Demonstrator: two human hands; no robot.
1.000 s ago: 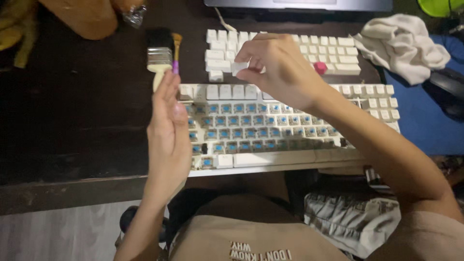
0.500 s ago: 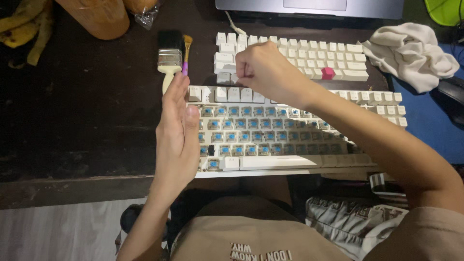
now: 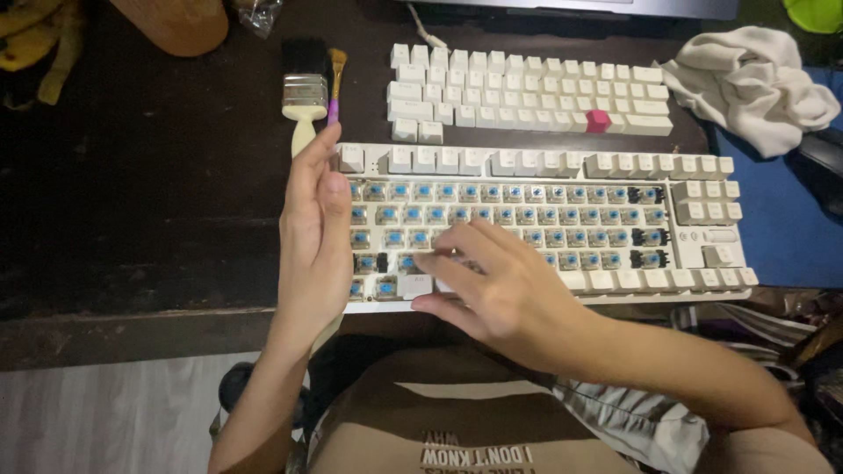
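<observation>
Floor: pale wood-look boards below the tabletop's near left edge.
Tabletop [image 3: 132,219]: dark brown wood, matte, grain faint.
Right hand [image 3: 492,285]: at the near edge, fingers bent down over the keyboard's bottom row, tips on the long bar key; whether it grips a key I cannot tell.
Left hand [image 3: 314,237]: flat, fingers straight and together, holding nothing, edge set against the keyboard's left end.
Keyboard [image 3: 702,215]: white plastic case, parallel to the near edge; most caps off, blue-stemmed switches exposed in rows.
Loose keycaps [image 3: 527,92]: white, square, laid in rows toward the far edge; one red cap [image 3: 597,121] among them.
Flat brush [image 3: 304,88]: black bristles, metal ferrule, cream handle, far left of the caps.
Thin brush [image 3: 335,83]: tan bristles, purple handle, just beside it.
Cloth [image 3: 755,88]: crumpled, off-white, far right corner.
</observation>
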